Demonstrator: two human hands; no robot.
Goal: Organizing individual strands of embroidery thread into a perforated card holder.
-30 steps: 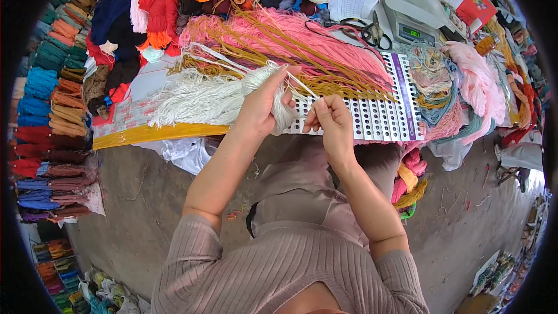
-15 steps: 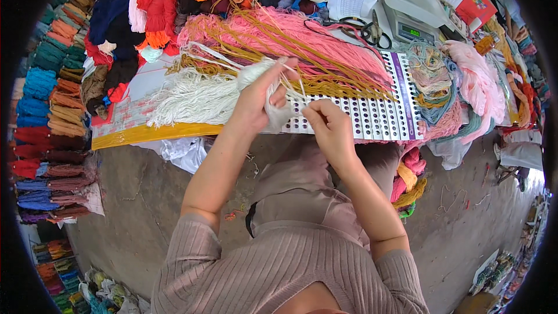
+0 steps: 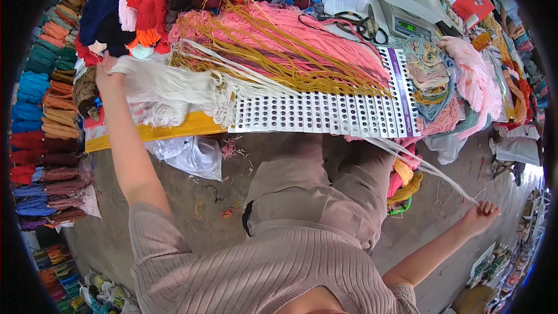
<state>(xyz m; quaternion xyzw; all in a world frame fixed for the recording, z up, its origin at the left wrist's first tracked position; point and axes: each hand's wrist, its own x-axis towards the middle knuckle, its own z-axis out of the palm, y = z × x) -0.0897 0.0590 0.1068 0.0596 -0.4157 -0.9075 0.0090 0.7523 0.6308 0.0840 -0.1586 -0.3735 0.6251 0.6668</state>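
Observation:
At the table's left side my left hand (image 3: 109, 75) is closed on the end of a white yarn hank (image 3: 174, 84), which is smeared by motion. Far out to the right, past the table's front edge, my right hand (image 3: 482, 216) is a fist round white yarn strands (image 3: 424, 166). Those strands run taut from below the table edge up to the fist. Between the hands lies a row of white perforated cards (image 3: 325, 113) with a purple strip at its right end. Pink yarn (image 3: 273, 29) and mustard yarn (image 3: 314, 75) spread behind the holes.
Colourful yarn hanks (image 3: 157, 6) are heaped at the back left. Scissors (image 3: 369, 28) and a digital scale (image 3: 410, 26) stand at the back right. Mixed pastel yarn (image 3: 430, 75) lies right of the cards. A white plastic bag (image 3: 195, 154) hangs below the table edge.
Both hands were together over the cards, working at a bundle of white yarn. Now they are wide apart, left hand to the far left, right hand to the far right with strands drawn out.

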